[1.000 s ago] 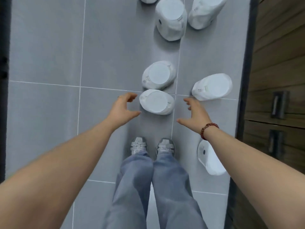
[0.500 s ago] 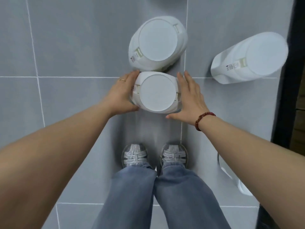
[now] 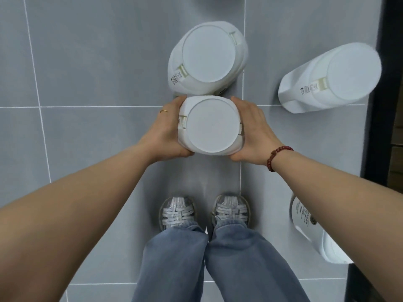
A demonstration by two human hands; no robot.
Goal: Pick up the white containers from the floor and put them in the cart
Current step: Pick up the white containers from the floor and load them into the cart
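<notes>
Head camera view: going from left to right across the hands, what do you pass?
left hand → gripped white container → right hand → red bead bracelet → tilted white container at the far right

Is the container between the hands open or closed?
Closed. A flat white lid covers the container, with a clip at each side.

Grey tiled floor (image 3: pixel 87 62), white grout lines.
Up ahead, far container (image 3: pixel 207 57); off right by the dark edge strip (image 3: pixel 375 105), right container (image 3: pixel 329 77); lower right, third container (image 3: pixel 305 216), partly covered; dead centre, two laced shoes (image 3: pixel 177 212); near container (image 3: pixel 211 125), grounded or lifted, unclear.
</notes>
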